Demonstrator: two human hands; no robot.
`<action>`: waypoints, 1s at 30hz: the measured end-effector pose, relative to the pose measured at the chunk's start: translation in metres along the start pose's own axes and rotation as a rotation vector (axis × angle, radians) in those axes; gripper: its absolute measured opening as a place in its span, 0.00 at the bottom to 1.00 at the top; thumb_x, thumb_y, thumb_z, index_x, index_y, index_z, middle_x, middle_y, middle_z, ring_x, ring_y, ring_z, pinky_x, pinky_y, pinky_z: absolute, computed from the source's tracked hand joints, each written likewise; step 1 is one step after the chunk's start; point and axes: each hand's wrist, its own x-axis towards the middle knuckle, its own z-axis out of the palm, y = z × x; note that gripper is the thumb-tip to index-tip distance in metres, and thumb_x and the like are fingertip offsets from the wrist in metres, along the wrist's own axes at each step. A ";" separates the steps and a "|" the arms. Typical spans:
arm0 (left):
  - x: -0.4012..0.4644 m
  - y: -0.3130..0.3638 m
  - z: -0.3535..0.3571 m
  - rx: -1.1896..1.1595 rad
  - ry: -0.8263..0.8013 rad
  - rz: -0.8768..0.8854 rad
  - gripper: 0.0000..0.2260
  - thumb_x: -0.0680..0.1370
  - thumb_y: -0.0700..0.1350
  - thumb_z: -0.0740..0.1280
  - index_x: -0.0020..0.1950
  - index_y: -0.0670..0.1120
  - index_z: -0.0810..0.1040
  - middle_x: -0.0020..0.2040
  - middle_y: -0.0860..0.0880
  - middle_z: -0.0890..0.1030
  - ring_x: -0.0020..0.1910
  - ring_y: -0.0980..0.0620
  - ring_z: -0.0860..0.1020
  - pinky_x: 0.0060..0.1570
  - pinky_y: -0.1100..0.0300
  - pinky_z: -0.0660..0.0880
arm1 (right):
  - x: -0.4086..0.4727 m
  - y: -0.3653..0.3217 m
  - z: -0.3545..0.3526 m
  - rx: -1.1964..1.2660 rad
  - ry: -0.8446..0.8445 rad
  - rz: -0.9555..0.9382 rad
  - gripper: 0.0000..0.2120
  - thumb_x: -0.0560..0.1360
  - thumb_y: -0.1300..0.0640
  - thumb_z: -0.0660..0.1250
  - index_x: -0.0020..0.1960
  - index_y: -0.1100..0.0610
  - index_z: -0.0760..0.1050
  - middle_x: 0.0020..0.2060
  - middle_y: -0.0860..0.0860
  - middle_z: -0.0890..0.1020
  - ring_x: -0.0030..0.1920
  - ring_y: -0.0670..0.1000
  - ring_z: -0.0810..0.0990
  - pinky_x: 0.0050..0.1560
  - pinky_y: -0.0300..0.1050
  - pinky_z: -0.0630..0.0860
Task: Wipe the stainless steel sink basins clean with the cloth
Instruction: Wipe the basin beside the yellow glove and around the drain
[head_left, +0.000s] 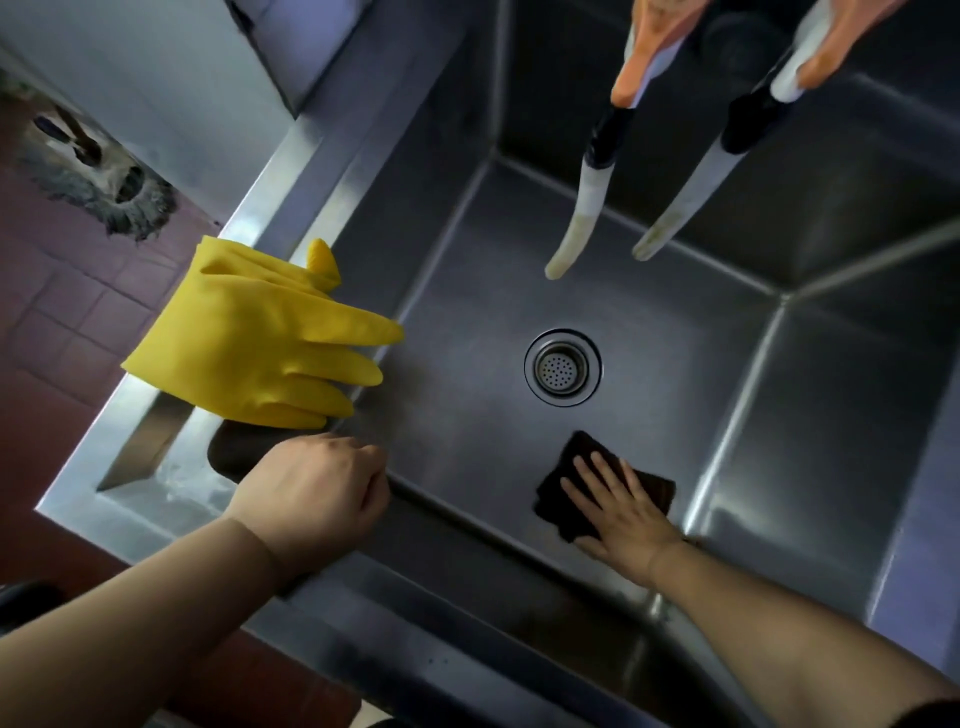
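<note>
Flat-fingered, right hand (621, 506) presses the dark brown folded cloth (602, 488) onto the stainless steel basin (467, 322) floor near the round drain (562, 368); left hand (317, 493), curled, grips the near-left rim, apparently for support.

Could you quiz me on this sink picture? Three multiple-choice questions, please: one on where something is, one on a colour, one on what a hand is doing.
1. Where does the cloth lie?
A. on the basin floor, nearer than the drain
B. over the rim
C. on the red floor

2. What colour is the glove draped on the sink's left rim?
A. blue
B. yellow
C. white

3. What is the right hand doing?
A. hanging idle
B. pulling a hose
C. pressing flat on the cloth

Answers: 1 A, the dark cloth sits on the steel bottom below the drain. 2 B, the glove is bright yellow. 3 C, its fingers are spread straight over the cloth.
</note>
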 end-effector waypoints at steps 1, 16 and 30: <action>0.000 0.000 0.000 0.002 -0.003 0.000 0.15 0.73 0.53 0.55 0.29 0.48 0.69 0.25 0.50 0.73 0.26 0.47 0.74 0.24 0.58 0.68 | 0.006 -0.008 -0.003 0.025 0.004 0.018 0.37 0.71 0.37 0.52 0.74 0.54 0.57 0.73 0.58 0.61 0.77 0.58 0.43 0.71 0.60 0.48; 0.001 -0.002 0.003 0.002 0.008 -0.015 0.14 0.72 0.52 0.55 0.29 0.49 0.72 0.25 0.52 0.73 0.25 0.51 0.74 0.25 0.61 0.66 | 0.165 0.003 -0.119 0.182 0.243 0.090 0.29 0.82 0.51 0.50 0.77 0.51 0.38 0.77 0.52 0.40 0.76 0.54 0.37 0.74 0.51 0.37; 0.001 -0.003 0.005 0.038 -0.006 0.013 0.14 0.72 0.53 0.55 0.29 0.51 0.71 0.25 0.53 0.72 0.24 0.53 0.73 0.25 0.63 0.61 | 0.111 0.014 -0.068 0.518 0.606 0.407 0.18 0.72 0.67 0.66 0.62 0.67 0.74 0.61 0.63 0.76 0.62 0.64 0.75 0.63 0.55 0.71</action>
